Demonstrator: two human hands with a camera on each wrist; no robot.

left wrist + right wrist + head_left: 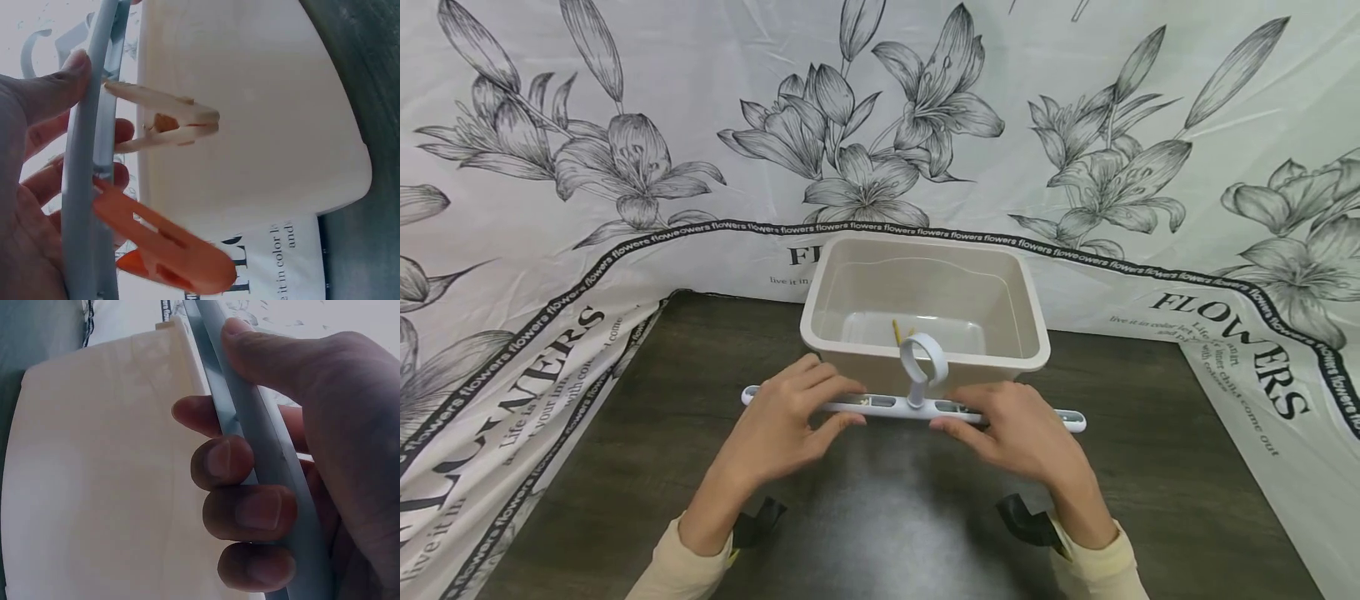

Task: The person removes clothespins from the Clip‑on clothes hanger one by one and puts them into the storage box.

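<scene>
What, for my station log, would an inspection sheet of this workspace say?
Surface: dark wood-grain table.
Job's things: white hanger, with beige clip and orange clip projecting from it; cream bin behind it.
Clutter: yellow item inside the bin, too small to identify.
Hands: left hand and right hand grip the hanger, one each side of its middle.
Cables: nothing seen.
Surroundings: white floral-printed sheet behind and at both sides.

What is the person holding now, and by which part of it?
A white hanger, by its long bar: the left grip holds it left of the ring-shaped hook, the right grip to its right.
</scene>
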